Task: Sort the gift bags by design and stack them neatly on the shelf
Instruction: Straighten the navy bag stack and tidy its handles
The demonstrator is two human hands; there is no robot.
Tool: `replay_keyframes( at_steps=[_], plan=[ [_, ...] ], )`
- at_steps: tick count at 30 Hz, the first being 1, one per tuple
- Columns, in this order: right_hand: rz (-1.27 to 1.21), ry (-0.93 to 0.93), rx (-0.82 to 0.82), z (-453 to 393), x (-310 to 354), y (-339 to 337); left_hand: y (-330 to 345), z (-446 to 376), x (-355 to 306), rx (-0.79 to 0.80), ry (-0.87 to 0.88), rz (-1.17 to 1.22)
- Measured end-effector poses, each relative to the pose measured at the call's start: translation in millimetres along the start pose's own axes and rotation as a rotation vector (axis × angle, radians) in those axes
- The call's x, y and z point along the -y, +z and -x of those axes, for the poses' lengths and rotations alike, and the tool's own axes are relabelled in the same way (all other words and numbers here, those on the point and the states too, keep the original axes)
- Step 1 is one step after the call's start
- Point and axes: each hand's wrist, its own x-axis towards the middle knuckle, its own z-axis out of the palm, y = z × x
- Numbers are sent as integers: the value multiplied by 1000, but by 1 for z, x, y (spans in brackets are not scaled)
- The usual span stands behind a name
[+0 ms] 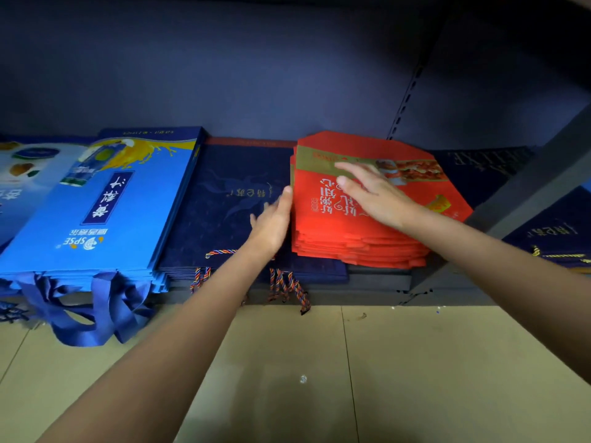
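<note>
A stack of flat red gift bags with a gold band and white script lies on the low shelf, right of centre. My right hand rests flat on top of that stack, fingers straight. My left hand presses its straight fingers against the stack's left edge. Beside it lies a stack of dark navy bags with multicoloured rope handles. Further left sits a stack of bright blue bags with blue ribbon handles hanging over the shelf front.
More navy bags lie at the right, beyond a slanting grey shelf post. A pale printed bag shows at the far left. The dark shelf back panel rises behind. Beige floor tiles spread below.
</note>
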Motion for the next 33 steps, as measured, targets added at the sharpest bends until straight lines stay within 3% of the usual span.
replay_keyframes(
  at_steps=[4,10,17,33],
  plan=[
    [147,-38,31,-51,22,6,14,0,14,80,46,-121],
    [533,-16,422,-99,31,27,2,0,23,156,111,-120],
    [593,51,404,-103,35,39,8,2,32,200,163,-337],
    [551,79,400,-105,42,37,-2,16,30,238,186,-415]
  ],
)
